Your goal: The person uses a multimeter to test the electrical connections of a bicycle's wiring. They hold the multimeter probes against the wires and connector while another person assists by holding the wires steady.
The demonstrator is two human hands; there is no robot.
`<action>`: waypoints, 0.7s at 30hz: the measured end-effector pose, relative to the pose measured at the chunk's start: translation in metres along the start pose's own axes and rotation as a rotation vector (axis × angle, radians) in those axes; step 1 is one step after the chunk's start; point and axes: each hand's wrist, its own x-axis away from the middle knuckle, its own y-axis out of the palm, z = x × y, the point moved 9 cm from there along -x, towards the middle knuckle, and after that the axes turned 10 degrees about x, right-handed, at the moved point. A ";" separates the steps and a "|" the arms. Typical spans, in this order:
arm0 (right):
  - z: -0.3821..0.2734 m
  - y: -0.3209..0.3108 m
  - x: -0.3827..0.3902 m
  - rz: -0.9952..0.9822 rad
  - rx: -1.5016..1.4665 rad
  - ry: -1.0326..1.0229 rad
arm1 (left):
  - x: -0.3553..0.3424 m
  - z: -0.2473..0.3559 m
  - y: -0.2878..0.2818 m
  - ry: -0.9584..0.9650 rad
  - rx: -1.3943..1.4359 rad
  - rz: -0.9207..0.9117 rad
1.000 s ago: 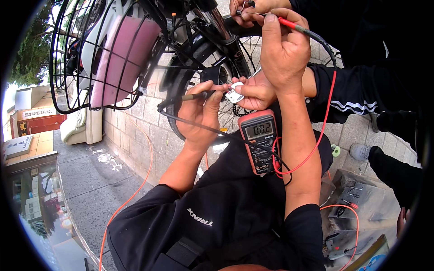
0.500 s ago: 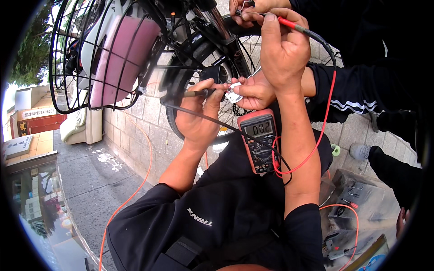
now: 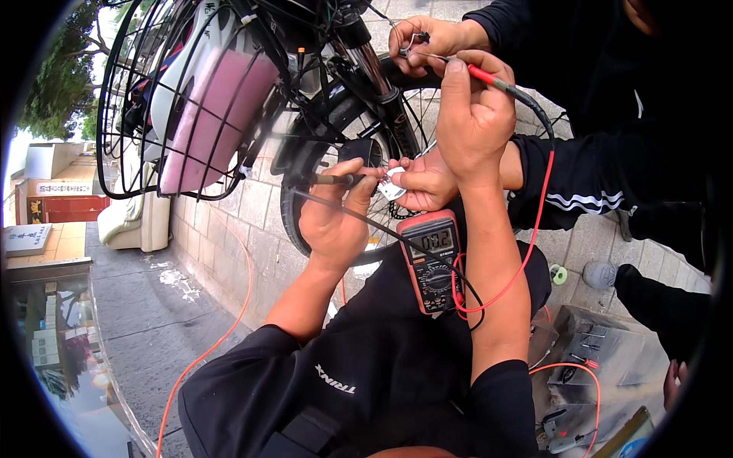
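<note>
My left hand (image 3: 334, 225) pinches a black test probe (image 3: 328, 179), its tip close to a small white tag (image 3: 393, 183) with wires. A co-worker's hand (image 3: 431, 182) grips that tag. In my right hand (image 3: 475, 126) is a red test probe (image 3: 489, 76), pointing at a small wired connector (image 3: 420, 38) in the co-worker's other hand (image 3: 450, 37). Whether either tip makes contact is too small to tell. An orange-and-black multimeter (image 3: 431, 281) rests on my dark-clothed lap, display lit, with the red and black leads running across it.
Ahead stands a bike's front wheel (image 3: 299, 233) and fork, with a black wire basket (image 3: 134, 192) holding a pink slab (image 3: 221, 114). Orange cable (image 3: 210, 347) trails over the paving. Tools lie in a grey case (image 3: 611, 355) at right; the co-worker's striped trouser leg (image 3: 580, 183) is close by.
The view has shifted slightly, so the basket sits a little further right and lower. Both probes stay in my hands, at nearly the same spots.
</note>
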 end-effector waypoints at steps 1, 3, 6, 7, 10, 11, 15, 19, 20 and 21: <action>0.000 0.000 0.000 0.005 -0.008 -0.006 | 0.000 0.000 -0.001 0.002 -0.009 -0.003; 0.001 0.000 0.000 0.016 -0.021 -0.013 | -0.001 -0.002 -0.001 0.001 -0.027 -0.012; -0.001 0.002 -0.001 -0.007 0.013 -0.013 | -0.002 -0.002 -0.001 -0.003 -0.023 -0.014; 0.000 0.003 -0.001 -0.010 -0.003 -0.010 | -0.002 -0.002 -0.002 -0.008 -0.029 0.011; -0.001 0.006 -0.002 -0.013 -0.008 -0.023 | -0.002 -0.003 -0.004 -0.017 -0.038 0.063; -0.003 0.006 -0.003 -0.007 0.016 -0.039 | -0.002 -0.004 -0.004 -0.016 -0.040 0.064; -0.001 0.007 -0.004 0.009 0.018 -0.052 | -0.003 -0.003 -0.004 -0.013 -0.032 0.066; -0.001 0.007 -0.004 -0.033 0.020 -0.021 | -0.003 -0.003 -0.004 -0.007 -0.042 0.065; -0.001 0.008 -0.005 -0.043 0.024 -0.017 | -0.003 -0.003 -0.005 -0.007 -0.042 0.066; 0.000 0.008 -0.005 -0.052 0.030 -0.012 | -0.003 -0.003 -0.004 -0.008 -0.041 0.066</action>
